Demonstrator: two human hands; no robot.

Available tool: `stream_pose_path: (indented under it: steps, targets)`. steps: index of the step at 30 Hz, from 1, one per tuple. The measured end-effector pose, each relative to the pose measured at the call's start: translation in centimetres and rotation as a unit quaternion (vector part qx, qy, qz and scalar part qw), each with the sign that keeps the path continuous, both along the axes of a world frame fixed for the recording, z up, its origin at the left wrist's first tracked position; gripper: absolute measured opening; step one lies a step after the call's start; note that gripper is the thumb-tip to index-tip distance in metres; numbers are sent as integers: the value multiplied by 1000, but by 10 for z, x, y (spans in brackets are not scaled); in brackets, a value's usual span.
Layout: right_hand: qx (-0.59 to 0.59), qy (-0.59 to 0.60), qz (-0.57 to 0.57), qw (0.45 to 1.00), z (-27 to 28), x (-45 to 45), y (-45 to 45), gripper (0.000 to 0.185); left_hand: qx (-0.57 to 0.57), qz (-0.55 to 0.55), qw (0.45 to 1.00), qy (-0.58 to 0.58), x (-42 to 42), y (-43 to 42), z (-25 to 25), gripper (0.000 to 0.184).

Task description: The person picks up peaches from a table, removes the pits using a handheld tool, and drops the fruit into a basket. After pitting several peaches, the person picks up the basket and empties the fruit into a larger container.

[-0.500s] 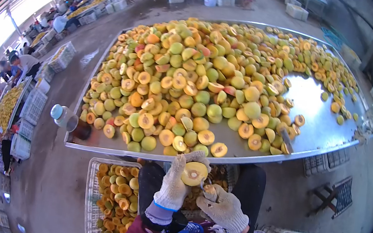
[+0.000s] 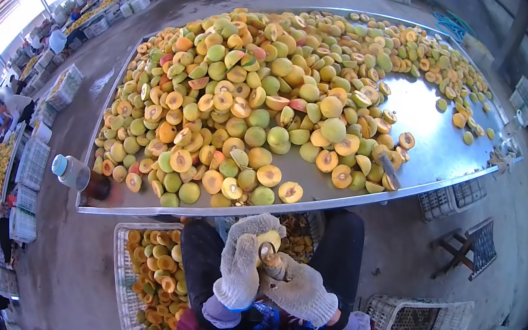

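Observation:
My left hand (image 2: 242,260), in a pale knitted glove, is closed round a halved yellow fruit (image 2: 269,239). My right hand (image 2: 300,292), gloved too, grips a tool (image 2: 275,264) with a wooden handle and a metal loop at its tip. The loop lies against the fruit, and both hands are close together above my lap. Beyond them, the metal table (image 2: 203,212) bears a big heap of whole and halved fruit (image 2: 240,94). Below and left of my hands, a white crate (image 2: 121,280) holds hollowed fruit halves (image 2: 158,272).
A jar (image 2: 81,178) with dark liquid stands at the table's left corner. A knife-like tool (image 2: 388,172) rests by the front edge. White crates (image 2: 450,326) and a folding stool (image 2: 471,248) stand at right. People work at tables far left.
The loop tool has come up against the fruit half, and my hands are closer together. The fruit's cut face is now mostly covered. The whole view has shifted a little.

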State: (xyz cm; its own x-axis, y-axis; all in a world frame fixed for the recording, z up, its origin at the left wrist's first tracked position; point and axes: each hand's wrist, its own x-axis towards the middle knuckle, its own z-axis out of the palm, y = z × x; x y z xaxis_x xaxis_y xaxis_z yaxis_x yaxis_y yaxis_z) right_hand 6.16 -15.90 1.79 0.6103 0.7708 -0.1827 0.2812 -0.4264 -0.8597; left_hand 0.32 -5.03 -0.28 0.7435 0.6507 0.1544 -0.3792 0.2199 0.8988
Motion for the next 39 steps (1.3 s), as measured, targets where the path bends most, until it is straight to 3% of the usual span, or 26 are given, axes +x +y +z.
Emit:
stream_pose_path:
  steps: [1,2,3,4,5,6,8,9,10,12,14,16,18,20,24,27,30,33,34,36,38,39]
  targets:
    - [-1,-2,-1,1000,-3,2,-1,30,48,-13,997,55,-2,7,3,41]
    - [20,191,9,981,-8,4,-1,29,47,-14,997,54,-2,15,9,41]
    - [41,376,19,925,-10,6,-2,28,22,-69,992,102,0,22,16,39]
    - [42,375,20,926,-2,10,-3,28,-2,-121,981,150,-2,28,21,38]
    - [11,403,24,915,12,15,-3,27,50,-127,972,191,-5,38,2,51]
    - [-20,430,28,902,20,20,-4,25,53,-125,972,189,-3,34,7,51]
    - [16,367,22,930,17,21,-7,27,-141,-152,978,-28,-1,19,22,61]
    - [51,302,16,952,15,22,-8,29,-144,-180,973,-9,-7,23,24,73]
    - [52,302,16,952,14,22,-8,29,-143,-180,973,-9,-7,24,23,73]
    - [9,61,43,997,11,20,-7,31,-147,-180,972,-20,-7,29,17,65]
    - [24,8,38,999,2,13,-7,31,-164,-164,973,-8,-10,31,18,59]
    - [38,-47,29,998,0,10,-6,32,-76,-166,978,95,-14,39,15,55]
    - [23,-115,26,993,2,8,-5,30,-96,-148,977,122,-14,37,15,58]
    - [8,-120,32,992,1,8,-5,30,-97,-139,971,167,-16,38,15,61]
    - [11,-136,40,990,1,5,-3,30,-122,-142,971,147,-15,37,20,62]
    - [16,-138,43,989,-4,4,-3,30,-75,-146,973,160,-17,34,26,63]
    - [-17,-139,59,988,-8,1,-6,32,-62,-170,976,124,-16,40,13,54]
    - [-54,-86,67,993,-5,0,-5,29,289,-276,885,241,-8,64,19,31]
    - [-44,-94,85,991,-9,0,-4,29,149,-257,928,225,-9,57,23,63]
    - [37,-177,18,983,-26,0,-4,25,-5,-282,950,134,-11,54,32,55]
    - [65,-12,28,997,-26,5,-3,17,-23,-271,960,69,-13,50,10,52]
    - [23,53,36,998,-16,10,-1,17,12,-210,975,77,-15,39,6,47]
